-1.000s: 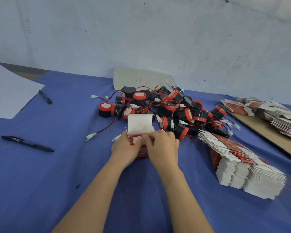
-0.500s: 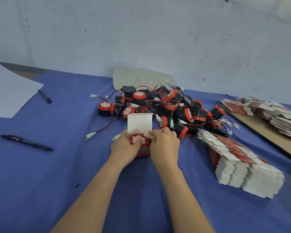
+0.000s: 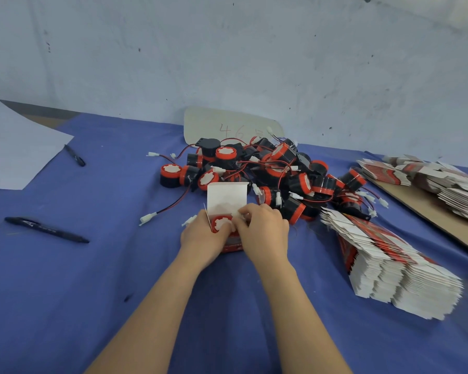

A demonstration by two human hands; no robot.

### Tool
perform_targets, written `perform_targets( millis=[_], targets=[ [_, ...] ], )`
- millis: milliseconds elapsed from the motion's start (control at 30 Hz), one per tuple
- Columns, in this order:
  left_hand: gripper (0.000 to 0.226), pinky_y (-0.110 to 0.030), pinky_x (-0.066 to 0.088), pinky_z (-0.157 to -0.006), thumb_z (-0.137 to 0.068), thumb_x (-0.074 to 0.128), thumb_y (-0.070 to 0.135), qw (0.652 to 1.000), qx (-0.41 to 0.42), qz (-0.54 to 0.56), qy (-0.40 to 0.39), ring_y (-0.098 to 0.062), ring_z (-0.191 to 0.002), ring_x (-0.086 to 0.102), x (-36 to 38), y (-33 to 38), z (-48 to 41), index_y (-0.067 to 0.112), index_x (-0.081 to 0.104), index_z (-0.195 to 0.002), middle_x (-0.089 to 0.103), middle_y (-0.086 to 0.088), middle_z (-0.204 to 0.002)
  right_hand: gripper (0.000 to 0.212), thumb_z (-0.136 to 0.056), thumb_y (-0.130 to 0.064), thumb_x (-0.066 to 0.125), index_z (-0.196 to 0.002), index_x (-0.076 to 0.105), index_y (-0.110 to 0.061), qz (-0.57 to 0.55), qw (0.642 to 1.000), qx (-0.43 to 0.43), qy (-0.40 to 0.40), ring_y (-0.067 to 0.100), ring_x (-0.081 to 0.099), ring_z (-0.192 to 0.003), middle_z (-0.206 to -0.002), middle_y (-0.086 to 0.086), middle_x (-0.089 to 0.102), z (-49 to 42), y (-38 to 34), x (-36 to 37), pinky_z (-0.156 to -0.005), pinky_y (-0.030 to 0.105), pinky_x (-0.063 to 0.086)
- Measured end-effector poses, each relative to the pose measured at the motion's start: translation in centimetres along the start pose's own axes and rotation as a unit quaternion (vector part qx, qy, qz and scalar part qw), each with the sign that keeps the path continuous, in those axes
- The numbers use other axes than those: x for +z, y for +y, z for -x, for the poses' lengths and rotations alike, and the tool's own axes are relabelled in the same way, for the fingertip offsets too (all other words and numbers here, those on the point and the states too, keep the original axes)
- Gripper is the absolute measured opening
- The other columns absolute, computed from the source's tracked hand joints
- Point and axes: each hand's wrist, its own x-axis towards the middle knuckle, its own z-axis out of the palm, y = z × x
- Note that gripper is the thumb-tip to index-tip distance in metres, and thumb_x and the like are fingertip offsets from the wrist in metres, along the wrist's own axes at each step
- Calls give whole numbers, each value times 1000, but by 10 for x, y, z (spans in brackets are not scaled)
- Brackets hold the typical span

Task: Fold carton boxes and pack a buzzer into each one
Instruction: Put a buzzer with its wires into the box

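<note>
Nearest you, your left hand [image 3: 203, 238] is wrapping around the left side of the carton box [image 3: 232, 245] and steadying it on the blue cloth [image 3: 119, 292]. Your right hand [image 3: 265, 232] is curling its fingertips over the box mouth and pinching a small white piece that looks like the buzzer's white connector [image 3: 237, 215]. The buzzer [image 3: 222, 223] is sitting inside the open box, red face up.

If you are leaving any wire above the rim, the lid flap [image 3: 226, 197] standing just behind is likely to trap it and spring back open. If you are squeezing too hard with the left hand, the thin carton walls may buckle.

Just beside that hand, a loose lead [image 3: 168, 209] is trailing out from the buzzer pile [image 3: 276, 171]. Catching it would drag tangled buzzers toward the box.

To your right, the stack of flat cartons [image 3: 389, 263] is leaning. A sweep of your right forearm could fan it across the cloth. The farther carton stacks [image 3: 430, 176] are lying well apart and are less exposed.
</note>
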Motion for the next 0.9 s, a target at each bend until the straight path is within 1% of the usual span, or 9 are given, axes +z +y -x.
perform_targets(
  millis=[167, 333, 400, 500, 633, 700, 800, 867, 900],
  targets=[
    [33, -45, 47, -96, -90, 56, 30, 1000, 4, 5, -7, -25, -111, 57, -1, -1, -1, 17, 53, -120, 63, -3, -116, 23, -96, -36, 54, -114, 65, -25, -57, 998, 37, -3, 23, 44, -108, -115, 2, 56, -6, 1, 1, -88, 32, 36],
    [43, -45, 48, -95, -82, 54, 40, 1000, 4, 8, -8, -25, -109, 59, -2, 1, 1, 17, 53, -119, 64, -3, -114, 18, -97, -29, 52, -108, 66, -24, -24, 999, 26, 0, 23, 47, -105, -111, 0, 63, -11, -2, 2, -82, 33, 32],
    [38, -45, 48, -95, -86, 55, 37, 1000, 3, 6, -3, -25, -108, 59, -2, 1, 1, 17, 52, -118, 64, -3, -113, 16, -97, -26, 51, -108, 62, -24, -26, 999, 22, -3, 23, 47, -104, -110, -1, 62, -10, -2, 3, -82, 32, 31],
    [34, -45, 48, -95, -90, 56, 31, 1000, 0, -2, 1, -26, -110, 58, -2, 0, 1, 16, 52, -120, 63, -4, -116, 16, -96, -21, 51, -108, 61, -25, -15, 1000, 15, -19, 25, 49, -104, -110, 1, 60, -11, -2, 1, -83, 34, 34],
    [37, -44, 48, -95, -89, 55, 33, 1000, 3, -3, -8, -26, -110, 58, -2, 1, 1, 16, 52, -121, 63, -4, -117, 17, -95, -20, 53, -105, 64, -27, -2, 999, 12, -47, 27, 47, -108, -115, 2, 57, -15, -1, -6, -89, 37, 35],
    [39, -44, 48, -95, -86, 54, 37, 1000, 6, 1, -10, -25, -109, 58, -3, 1, 2, 17, 54, -120, 64, -3, -115, 17, -95, -21, 53, -107, 64, -26, 11, 998, 12, -54, 28, 48, -110, -118, 3, 56, -16, 0, -6, -91, 38, 36],
    [33, -43, 48, -96, -90, 54, 30, 1000, 9, 8, -8, -23, -108, 58, -2, 0, 1, 19, 55, -121, 65, -2, -114, 18, -95, -19, 52, -109, 63, -21, 56, 995, 15, -76, 30, 47, -108, -118, 8, 53, -16, -2, -3, -90, 38, 36],
    [36, -43, 48, -96, -88, 54, 33, 1000, 10, 12, -19, -22, -108, 58, -3, 0, 2, 20, 54, -122, 64, -1, -115, 19, -94, -14, 51, -108, 63, -18, 85, 991, 17, -97, 31, 47, -108, -118, 10, 51, -19, -4, -3, -89, 38, 37],
    [43, -43, 48, -97, -85, 53, 38, 999, 9, 16, -26, -22, -109, 58, -4, 1, 3, 20, 54, -123, 64, -1, -116, 21, -93, -13, 50, -109, 63, -17, 97, 989, 18, -109, 32, 48, -108, -119, 10, 51, -21, -5, -3, -90, 39, 37]
  ],
)
